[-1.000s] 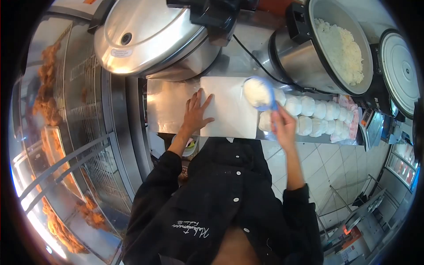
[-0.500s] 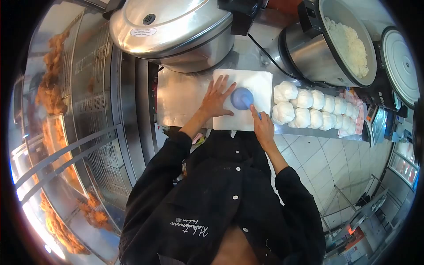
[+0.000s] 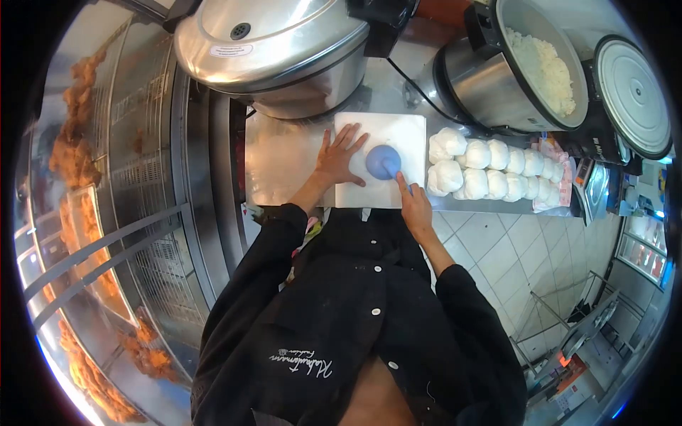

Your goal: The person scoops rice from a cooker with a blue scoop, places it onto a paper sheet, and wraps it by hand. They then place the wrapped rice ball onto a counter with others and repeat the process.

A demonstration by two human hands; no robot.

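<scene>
On the steel counter lies a stack of white paper sheets [image 3: 408, 131]. My left hand [image 3: 339, 157] rests flat on its left part, fingers spread. With my right hand [image 3: 415, 202], I grip the handle of a blue plastic scoop [image 3: 383, 162]. The scoop's round bowl lies against the paper, just right of my left hand. Whether anything is under the bowl is hidden. Close to the stack's right edge sit two rows of white wrapped bundles [image 3: 477, 153].
A large closed steel rice cooker [image 3: 284, 85] stands behind at left. An open cooker [image 3: 483, 85] with white rice [image 3: 550, 74] is at right, a round lid [image 3: 632, 96] beside it. Fried food [image 3: 78, 135] fills a glass cabinet at left. A black cord [image 3: 419, 89] crosses the counter.
The whole view has shifted slightly left. My right hand still holds the scoop on the paper, its handle turned a little; my left hand stays flat.
</scene>
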